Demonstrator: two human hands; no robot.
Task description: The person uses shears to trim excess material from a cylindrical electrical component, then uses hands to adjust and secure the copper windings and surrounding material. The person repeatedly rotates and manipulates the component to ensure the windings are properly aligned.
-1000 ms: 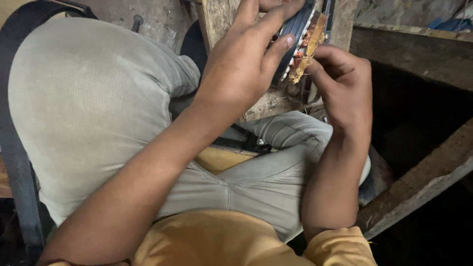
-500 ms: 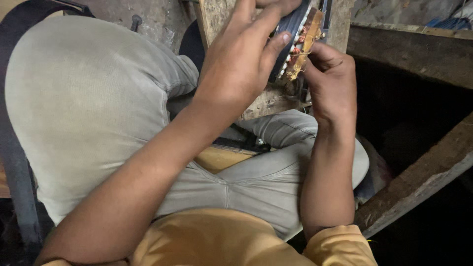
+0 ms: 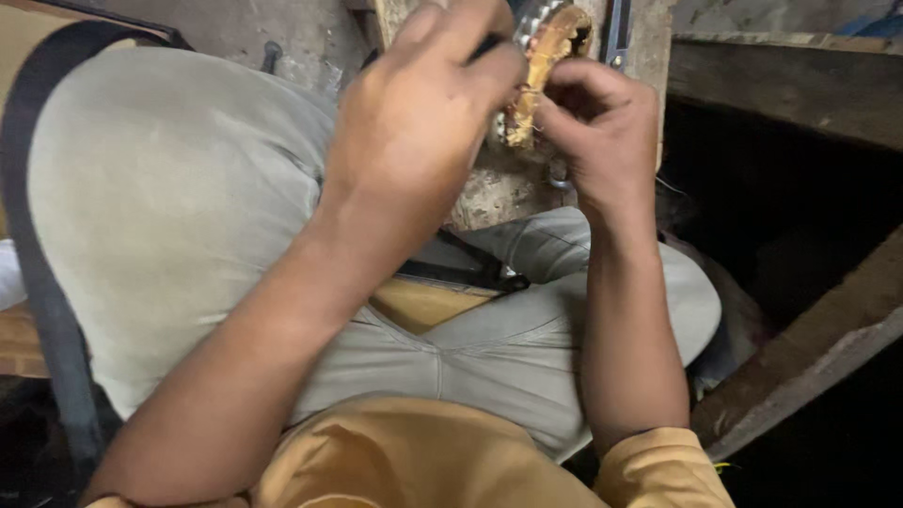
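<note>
Head view: my left hand (image 3: 414, 141) grips a round toothed part (image 3: 546, 56); my right hand (image 3: 602, 141) pinches its yellowish edge, above my grey trousers (image 3: 169, 216).

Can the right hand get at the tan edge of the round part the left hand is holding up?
Probably yes. The right hand sits right beside the round part, its fingers curled against the tan edge, while the left hand grips the other side, leaving that edge uncovered.
</note>
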